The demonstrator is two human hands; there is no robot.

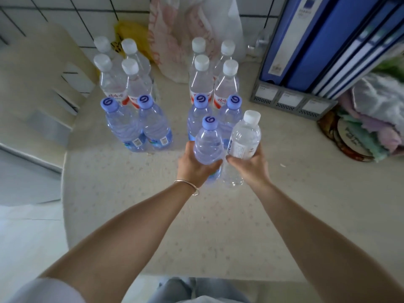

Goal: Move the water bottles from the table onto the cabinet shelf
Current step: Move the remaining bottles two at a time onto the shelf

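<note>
Bare desk point(135, 215) spreads toward 6 o'clock; bottles point(135, 88) crowd 12. Left hand point(194, 165) grips a blue-capped bottle point(207, 143), right hand point(251, 165) a white-capped bottle point(246, 136).

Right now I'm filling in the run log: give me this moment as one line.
left hand: grips blue-capped bottle | right hand: grips white-capped bottle | both bottles upright | other bottles on table
</note>
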